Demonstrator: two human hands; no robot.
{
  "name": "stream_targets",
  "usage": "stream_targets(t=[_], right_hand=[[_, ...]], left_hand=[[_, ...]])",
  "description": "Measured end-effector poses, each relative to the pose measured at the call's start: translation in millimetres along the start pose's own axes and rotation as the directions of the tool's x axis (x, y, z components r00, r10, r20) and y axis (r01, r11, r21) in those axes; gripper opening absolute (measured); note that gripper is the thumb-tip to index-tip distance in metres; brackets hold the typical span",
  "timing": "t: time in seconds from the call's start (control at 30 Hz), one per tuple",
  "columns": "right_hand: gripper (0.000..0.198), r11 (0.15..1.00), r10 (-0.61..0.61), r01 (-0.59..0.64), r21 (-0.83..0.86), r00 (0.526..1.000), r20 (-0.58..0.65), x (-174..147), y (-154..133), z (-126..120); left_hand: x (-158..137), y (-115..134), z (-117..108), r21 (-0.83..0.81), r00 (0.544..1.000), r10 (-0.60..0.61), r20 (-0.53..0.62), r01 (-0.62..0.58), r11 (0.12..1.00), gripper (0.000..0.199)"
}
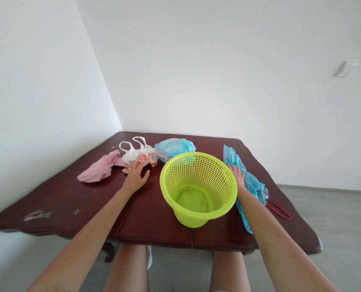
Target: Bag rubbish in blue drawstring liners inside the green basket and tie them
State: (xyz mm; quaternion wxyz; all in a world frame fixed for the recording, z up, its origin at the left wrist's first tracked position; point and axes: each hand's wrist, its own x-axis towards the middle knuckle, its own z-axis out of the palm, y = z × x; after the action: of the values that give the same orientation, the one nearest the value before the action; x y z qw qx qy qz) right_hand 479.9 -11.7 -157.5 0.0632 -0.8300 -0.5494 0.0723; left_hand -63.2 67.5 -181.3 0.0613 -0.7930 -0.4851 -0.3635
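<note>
Between my arms stands a yellow-green plastic basket with mesh walls, upright, nothing inside it. My left hand lies with fingers apart at the near edge of a crumpled white and orange plastic bag whose two handles stick up. On the right, my right hand rests spread on a blue plastic bag beside the basket, partly covering it. Red drawstrings trail from that bag. Behind the basket is another crumpled blue plastic bag, its near side partly hidden by the rim.
Everything lies on a dark red-brown wooden table with wavy edges. A pink cloth is at the left. White walls border the table's left and far sides, and a white switch is on the wall at right.
</note>
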Motion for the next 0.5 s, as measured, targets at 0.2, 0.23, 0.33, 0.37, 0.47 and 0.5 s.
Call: stream_targets(t=[0.2, 0.23, 0.33, 0.37, 0.47, 0.5], right_hand=[[0.073, 1.000, -0.008, 0.008, 0.000, 1.000, -0.016, -4, -2, -4], [0.073, 1.000, -0.009, 0.009, 0.002, 1.000, -0.019, -5, -2, -4], [0.073, 1.000, -0.008, 0.008, 0.006, 1.000, -0.027, -6, -3, -6], [0.073, 1.000, -0.007, 0.007, 0.007, 1.000, -0.031, -6, -3, -6], [0.073, 1.000, -0.004, 0.005, 0.009, 0.999, -0.042, -4, -2, -4], [0.073, 1.000, -0.004, 0.004, 0.011, 0.999, -0.046, -3, -2, -4]], left_hand=[[9, 7, 8, 0.048, 0.920, -0.352, -0.174, 0.365, 0.930, 0.081], [13, 9, 11, 0.033, 0.915, -0.376, -0.146, 0.385, 0.923, 0.082], [28, 21, 20, 0.024, 0.917, -0.393, -0.071, 0.396, 0.918, 0.083], [34, 26, 23, 0.027, 0.910, -0.411, -0.051, 0.413, 0.910, 0.088], [55, 43, 31, 0.036, 0.876, -0.482, -0.014, 0.482, 0.876, 0.111], [63, 48, 33, 0.037, 0.881, -0.473, -0.012, 0.473, 0.880, 0.117]])
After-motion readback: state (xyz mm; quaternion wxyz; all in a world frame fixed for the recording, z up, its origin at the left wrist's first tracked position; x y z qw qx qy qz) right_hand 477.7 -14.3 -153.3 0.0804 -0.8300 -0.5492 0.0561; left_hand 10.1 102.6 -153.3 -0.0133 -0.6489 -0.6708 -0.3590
